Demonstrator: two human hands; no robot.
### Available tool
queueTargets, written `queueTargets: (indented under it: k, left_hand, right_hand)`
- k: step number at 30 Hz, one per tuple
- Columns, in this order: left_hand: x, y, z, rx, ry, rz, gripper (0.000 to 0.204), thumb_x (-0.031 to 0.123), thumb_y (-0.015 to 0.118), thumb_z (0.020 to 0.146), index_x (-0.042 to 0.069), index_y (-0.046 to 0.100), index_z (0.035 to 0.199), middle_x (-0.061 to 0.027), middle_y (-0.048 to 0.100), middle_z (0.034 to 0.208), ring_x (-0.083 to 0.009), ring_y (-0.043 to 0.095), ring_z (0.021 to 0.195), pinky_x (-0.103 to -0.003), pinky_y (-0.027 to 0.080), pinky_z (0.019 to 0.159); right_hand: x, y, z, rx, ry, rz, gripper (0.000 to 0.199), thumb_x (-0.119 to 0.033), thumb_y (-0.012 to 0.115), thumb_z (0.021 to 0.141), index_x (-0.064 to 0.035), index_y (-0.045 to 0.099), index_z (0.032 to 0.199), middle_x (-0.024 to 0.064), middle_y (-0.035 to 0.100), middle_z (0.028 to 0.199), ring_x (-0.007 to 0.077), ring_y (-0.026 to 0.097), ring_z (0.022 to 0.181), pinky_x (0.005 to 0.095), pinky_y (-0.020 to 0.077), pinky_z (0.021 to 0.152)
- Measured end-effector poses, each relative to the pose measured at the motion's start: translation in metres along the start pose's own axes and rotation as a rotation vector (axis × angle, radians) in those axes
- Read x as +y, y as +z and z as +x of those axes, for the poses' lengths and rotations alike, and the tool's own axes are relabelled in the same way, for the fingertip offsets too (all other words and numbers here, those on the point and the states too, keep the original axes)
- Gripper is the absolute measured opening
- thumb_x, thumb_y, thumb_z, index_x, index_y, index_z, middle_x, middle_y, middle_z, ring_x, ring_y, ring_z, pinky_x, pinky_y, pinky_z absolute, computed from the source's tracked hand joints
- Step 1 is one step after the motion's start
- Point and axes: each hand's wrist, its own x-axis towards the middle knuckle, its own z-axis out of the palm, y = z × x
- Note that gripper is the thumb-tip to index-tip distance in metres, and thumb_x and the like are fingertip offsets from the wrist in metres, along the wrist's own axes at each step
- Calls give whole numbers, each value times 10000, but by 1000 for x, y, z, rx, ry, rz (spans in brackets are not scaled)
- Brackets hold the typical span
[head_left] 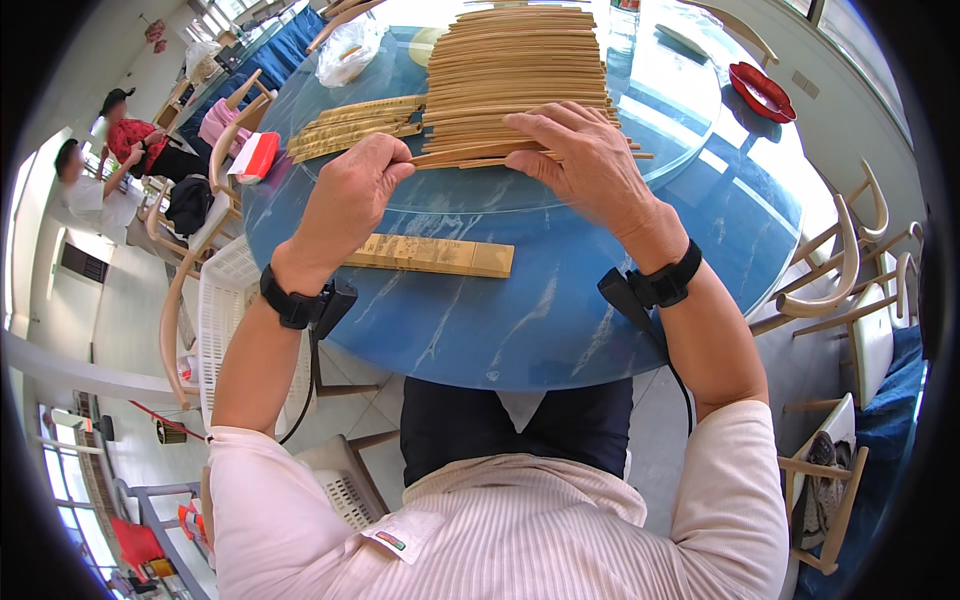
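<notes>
A large stack of long thin bamboo strips [515, 70] lies on the glass turntable [660, 100] of a round blue table [560, 320]. My left hand [350, 190] pinches the near end of a bamboo strip [470, 155] at the bottom front of the stack. My right hand [585, 155] lies palm down on the same strip and the stack's near edge. A flat bundle of short bamboo slats [430, 255] rests on the table just below my left wrist. Both wrists wear black bands with cables.
More bamboo pieces [350, 125] lie left of the stack, with a plastic bag [348, 50] behind them. A red dish [762, 92] sits at the far right. Wooden chairs [850, 270] ring the table; a white basket [225, 320] stands at left. Two seated people [120, 160] are far left.
</notes>
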Motion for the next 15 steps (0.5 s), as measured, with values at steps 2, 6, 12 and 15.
queueTargets:
  k: [2, 6, 12, 15]
  left_hand:
    - [12, 8, 8, 29, 50, -4, 131, 91, 721, 996, 11, 630, 1046, -140, 662, 899, -303, 635, 765, -371, 510, 683]
    - [28, 14, 12, 55, -63, -134, 136, 110, 732, 998, 31, 667, 1088, -73, 671, 851, -198, 630, 712, -314, 514, 636]
    - [32, 10, -7, -52, -478, -446, 180, 89, 746, 1000, 30, 718, 1169, 20, 658, 814, -35, 543, 687, -215, 472, 610]
    - [27, 19, -25, -301, -149, -203, 311, 160, 827, 925, 29, 720, 1185, -37, 699, 954, -167, 661, 852, -299, 546, 777]
  right_hand:
    - [-15, 1, -4, -126, -34, 60, 316, -325, 759, 970, -113, 754, 1205, 72, 764, 1047, 253, 745, 911, 361, 623, 769]
    - [-9, 1, -5, -86, -10, 82, 197, -282, 723, 1007, -96, 739, 1068, 74, 751, 980, 269, 749, 831, 361, 615, 705]
    - [8, 3, -4, 1, 37, 25, 210, -266, 693, 1035, -60, 739, 1028, 88, 734, 919, 272, 718, 816, 385, 577, 692]
    - [11, -1, -1, 44, 140, 81, 228, -270, 698, 1034, -50, 753, 1012, 116, 738, 896, 290, 709, 788, 389, 567, 682]
